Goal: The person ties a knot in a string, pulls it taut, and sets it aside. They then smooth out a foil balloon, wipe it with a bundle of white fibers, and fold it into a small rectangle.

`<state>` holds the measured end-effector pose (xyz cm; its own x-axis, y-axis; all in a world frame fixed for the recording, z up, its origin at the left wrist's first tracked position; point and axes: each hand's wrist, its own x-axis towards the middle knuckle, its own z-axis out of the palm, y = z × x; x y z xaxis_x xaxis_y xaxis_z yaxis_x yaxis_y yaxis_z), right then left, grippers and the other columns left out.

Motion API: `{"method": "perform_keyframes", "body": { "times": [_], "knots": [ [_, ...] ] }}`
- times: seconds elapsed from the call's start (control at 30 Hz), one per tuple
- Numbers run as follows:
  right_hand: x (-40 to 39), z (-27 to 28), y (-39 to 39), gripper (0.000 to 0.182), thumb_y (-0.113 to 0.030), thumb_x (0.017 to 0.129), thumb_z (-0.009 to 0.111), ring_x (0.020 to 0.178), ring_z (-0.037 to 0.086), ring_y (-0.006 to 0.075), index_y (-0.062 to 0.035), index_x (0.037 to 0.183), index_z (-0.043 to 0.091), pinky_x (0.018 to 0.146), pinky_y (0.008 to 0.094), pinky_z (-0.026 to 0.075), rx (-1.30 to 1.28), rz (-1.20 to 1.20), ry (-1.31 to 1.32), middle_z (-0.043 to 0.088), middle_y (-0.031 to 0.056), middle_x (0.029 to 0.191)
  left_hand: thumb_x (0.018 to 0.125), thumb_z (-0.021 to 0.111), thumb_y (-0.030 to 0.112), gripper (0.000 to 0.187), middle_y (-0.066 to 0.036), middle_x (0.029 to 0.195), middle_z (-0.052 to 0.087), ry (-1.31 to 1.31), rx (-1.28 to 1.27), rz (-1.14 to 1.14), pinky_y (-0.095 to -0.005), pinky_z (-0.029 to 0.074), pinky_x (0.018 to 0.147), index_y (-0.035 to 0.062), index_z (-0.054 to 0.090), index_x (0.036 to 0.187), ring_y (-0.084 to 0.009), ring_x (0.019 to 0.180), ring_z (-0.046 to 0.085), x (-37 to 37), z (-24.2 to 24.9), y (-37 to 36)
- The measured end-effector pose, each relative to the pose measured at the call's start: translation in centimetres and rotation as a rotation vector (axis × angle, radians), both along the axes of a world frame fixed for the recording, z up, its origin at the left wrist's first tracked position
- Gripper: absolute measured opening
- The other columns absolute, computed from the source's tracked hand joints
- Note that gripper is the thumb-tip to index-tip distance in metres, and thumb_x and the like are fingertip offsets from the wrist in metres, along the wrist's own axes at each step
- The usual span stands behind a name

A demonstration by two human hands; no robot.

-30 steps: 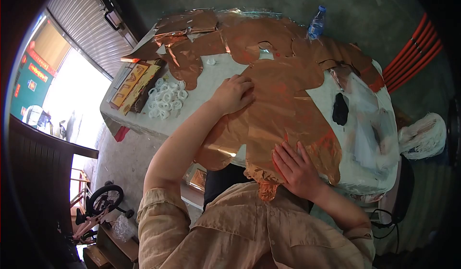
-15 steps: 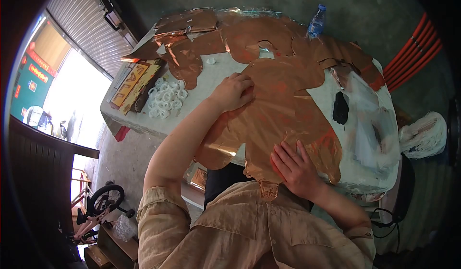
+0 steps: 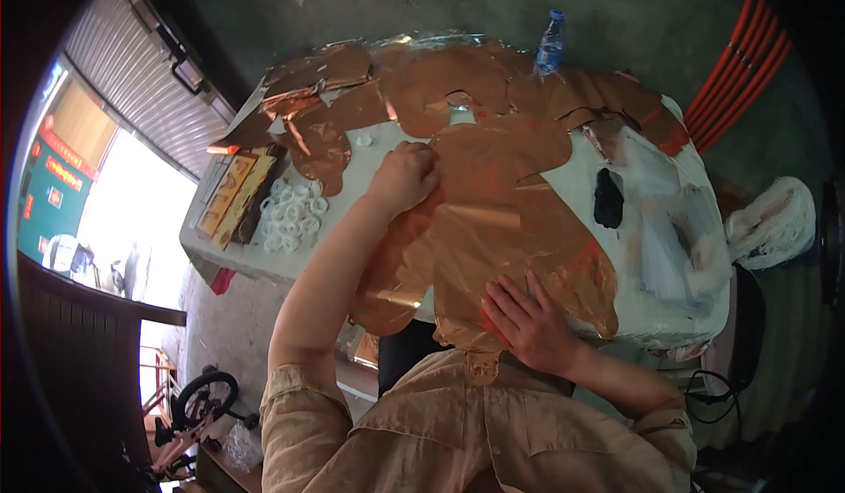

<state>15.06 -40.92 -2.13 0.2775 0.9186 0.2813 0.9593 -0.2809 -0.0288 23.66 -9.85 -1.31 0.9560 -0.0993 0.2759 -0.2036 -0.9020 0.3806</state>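
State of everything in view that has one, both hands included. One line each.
Left hand: fingers curled on the sheet, grip unclear
Right hand: flat on the sheet, fingers extended
Copper-colored sheet: spread out, creased
Bottle: capped, standing
White rings: loose heap
Black item: lying on the table
Doorway: open
Table: covered

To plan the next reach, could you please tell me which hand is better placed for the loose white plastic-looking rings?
Probably left: the left hand lies on the side of the shiny brown sheet nearer the white rings; the right hand lies farther off.
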Motion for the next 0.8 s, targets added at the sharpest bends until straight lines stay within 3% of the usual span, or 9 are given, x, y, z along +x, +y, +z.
{"method": "perform_keyframes", "body": {
  "times": [0.23,0.4,0.5,0.6,0.7,0.8],
  "knots": [
    [0.0,-0.7,0.0,0.041,-0.023,0.085,0.056,0.125,0.044,0.0311,-0.0028,0.120,0.054,0.104,0.0552,0.028,0.028,0.011,-0.023,0.050,0.0153,0.130,0.078,0.063,0.022,0.025,-0.010,0.105,0.060,-0.143,0.103,-0.067,-0.0399,0.043,0.091,0.0069,0.064,0.098,-0.0304,0.104,0.054,4.3,-2.5,-4.3],
    [0.0,-0.9,0.0,0.041,-0.026,0.085,0.056,0.125,0.044,0.0307,-0.0032,0.120,0.054,0.104,0.0548,0.029,0.036,-0.008,-0.017,0.050,0.0146,0.129,0.080,0.061,0.027,0.031,-0.009,0.112,0.057,-0.135,0.142,-0.026,-0.0425,0.039,0.094,0.0091,0.062,0.105,-0.0298,0.110,0.049,5.8,-3.0,-4.8],
    [0.1,-1.0,0.0,0.043,-0.028,0.087,0.050,0.125,0.042,0.0308,-0.0024,0.122,0.053,0.103,0.0545,0.029,0.031,0.002,-0.051,0.050,0.0148,0.129,0.081,0.060,0.028,0.034,-0.008,0.113,0.055,-0.148,0.141,-0.034,-0.0436,0.037,0.096,0.0095,0.059,0.109,-0.0300,0.111,0.048,5.9,-3.7,-4.6],
    [-0.1,-0.8,-0.1,0.046,-0.030,0.086,0.056,0.126,0.042,0.0308,-0.0028,0.122,0.052,0.104,0.0543,0.029,0.016,0.000,-0.051,0.050,0.0150,0.129,0.083,0.058,0.030,0.035,-0.008,0.113,0.054,-0.186,0.130,-0.006,-0.0437,0.037,0.096,0.0096,0.058,0.111,-0.0295,0.111,0.047,5.8,-4.3,-4.6],
    [0.2,0.4,-0.4,0.050,-0.035,0.085,0.057,0.126,0.042,0.0293,-0.0017,0.121,0.053,0.103,0.0550,0.029,0.017,0.005,-0.013,0.049,0.0147,0.130,0.086,0.056,0.031,0.034,-0.008,0.115,0.054,-0.143,0.123,0.000,-0.0439,0.036,0.096,0.0101,0.058,0.113,-0.0289,0.113,0.046,5.8,-4.3,-4.7],
    [1.9,3.1,-2.2,0.051,-0.035,0.082,0.062,0.122,0.046,0.0287,-0.0011,0.119,0.053,0.099,0.0500,0.036,0.012,0.158,0.217,0.050,0.0144,0.129,0.086,0.055,0.034,0.032,-0.007,0.110,0.055,-0.226,0.155,-0.005,-0.0431,0.038,0.093,0.0132,0.059,0.110,-0.0274,0.108,0.049,5.9,-4.6,-4.7]
  ]
}}
